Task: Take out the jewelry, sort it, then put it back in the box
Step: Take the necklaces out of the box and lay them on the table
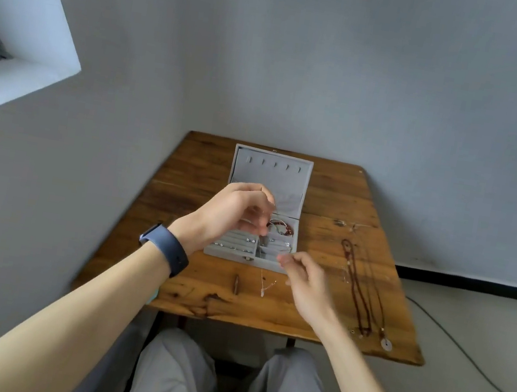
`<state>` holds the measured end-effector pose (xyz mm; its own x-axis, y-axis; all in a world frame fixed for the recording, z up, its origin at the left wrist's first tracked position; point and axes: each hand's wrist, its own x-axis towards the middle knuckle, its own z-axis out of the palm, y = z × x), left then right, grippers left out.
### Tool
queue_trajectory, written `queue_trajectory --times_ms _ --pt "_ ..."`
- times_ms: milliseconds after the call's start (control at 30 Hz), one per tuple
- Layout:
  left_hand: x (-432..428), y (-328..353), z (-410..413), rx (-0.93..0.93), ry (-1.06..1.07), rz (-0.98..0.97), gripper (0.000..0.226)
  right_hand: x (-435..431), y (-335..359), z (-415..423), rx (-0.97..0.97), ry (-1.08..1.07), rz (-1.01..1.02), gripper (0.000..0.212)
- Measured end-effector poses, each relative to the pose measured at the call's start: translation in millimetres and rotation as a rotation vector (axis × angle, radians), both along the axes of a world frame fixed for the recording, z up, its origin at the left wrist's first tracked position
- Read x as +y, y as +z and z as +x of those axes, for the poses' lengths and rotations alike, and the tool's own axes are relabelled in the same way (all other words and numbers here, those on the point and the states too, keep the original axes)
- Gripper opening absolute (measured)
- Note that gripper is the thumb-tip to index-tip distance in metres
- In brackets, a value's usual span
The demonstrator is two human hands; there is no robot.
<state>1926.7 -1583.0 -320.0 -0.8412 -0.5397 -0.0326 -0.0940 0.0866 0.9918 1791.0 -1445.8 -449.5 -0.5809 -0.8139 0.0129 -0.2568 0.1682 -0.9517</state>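
Observation:
A grey jewelry box (273, 266) stands open in the middle of the wooden table (188, 289), its lid (270, 177) tilted back. My left hand (234, 212) is raised over the box and pinches the top of a thin silver chain (262, 281), whose pendant dangles in front of the box. My right hand (304, 284) pinches the same chain near the box's front right corner. Inside lie a red bracelet (282, 227) and small silver rings and studs (236, 243).
Two long dark beaded necklaces (358, 286) lie stretched out on the right side of the table, one ending in a white disc pendant (386, 344). A small brown piece (236, 284) lies in front of the box. The wall stands right behind the table. A cable runs over the floor at right.

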Motion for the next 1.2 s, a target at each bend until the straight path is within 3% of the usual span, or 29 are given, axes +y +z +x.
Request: queue_trajectory --times_ms 233,433,667,900,1000,1200 --pt "-0.9 2.5 1.5 -0.045 -0.055 0.075 0.009 7.4 -18.9 17.1 -0.11 -0.05 -0.029 0.016" --pt "1.8 0.8 5.6 -0.167 -0.151 -0.092 0.018 10.3 -28.8 19.5 -0.214 -0.084 -0.007 0.021" --pt "5.9 -7.7 -1.2 -0.045 -0.138 0.085 0.018 11.2 -34.7 28.4 -0.333 -0.073 -0.016 0.023" --pt "-10.9 -9.5 -9.2 0.099 0.08 0.295 0.018 35.5 -46.9 40.5 -0.438 -0.081 -0.055 0.023" --pt "-21.3 -19.0 -10.9 0.071 0.135 0.34 0.017 49.9 -50.4 45.7 -0.455 -0.092 -0.064 0.03" --pt "-34.2 -50.9 -20.1 -0.081 0.201 0.286 0.018 81.3 -55.5 45.4 -0.461 -0.136 -0.07 0.022"
